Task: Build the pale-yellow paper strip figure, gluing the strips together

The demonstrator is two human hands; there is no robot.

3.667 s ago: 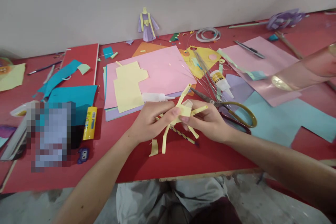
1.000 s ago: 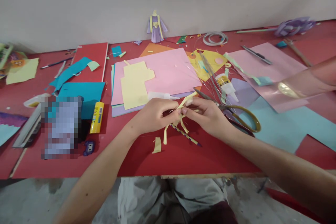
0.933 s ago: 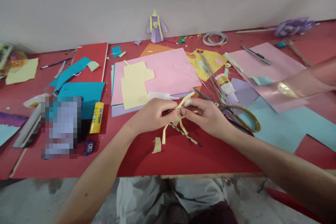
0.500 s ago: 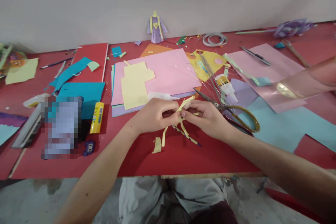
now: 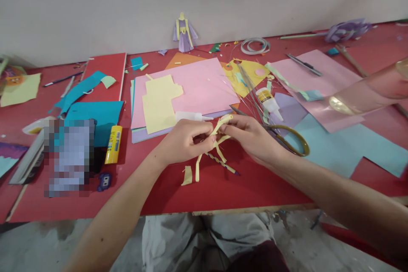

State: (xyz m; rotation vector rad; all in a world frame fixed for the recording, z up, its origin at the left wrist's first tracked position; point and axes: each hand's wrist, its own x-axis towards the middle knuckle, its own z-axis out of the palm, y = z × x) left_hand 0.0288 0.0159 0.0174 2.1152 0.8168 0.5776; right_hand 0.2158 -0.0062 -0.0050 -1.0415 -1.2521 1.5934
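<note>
My left hand (image 5: 188, 139) is closed, with thumb and fingers pinching a pale yellow rolled-paper piece (image 5: 220, 153) that has several thin, limb-like strips. My right hand (image 5: 253, 138) grips the same piece from the other side, its thumb and fingertips close to the left ones. One rolled end sticks up between the hands and bent strips hang below. Part of the piece is hidden by my fingers. Under it lies a thin dark-and-yellow striped stick (image 5: 225, 165). A small yellow paper scrap (image 5: 187, 175) rests on the red table just below my left hand.
Scissors (image 5: 298, 140) lie beside my right hand, near a glue bottle (image 5: 267, 101). Pink sheets (image 5: 194, 80) with a yellow cut-out (image 5: 159, 106) are behind. A yellow glue stick (image 5: 113, 144) lies left. A paper doll (image 5: 184, 34) leans on the wall; a transparent bottle (image 5: 366, 93) lies right.
The view has shifted slightly, so most things on the table appear a little further left. Both hands still hold the rolled-paper piece, with the right fingers slightly repositioned on it.
</note>
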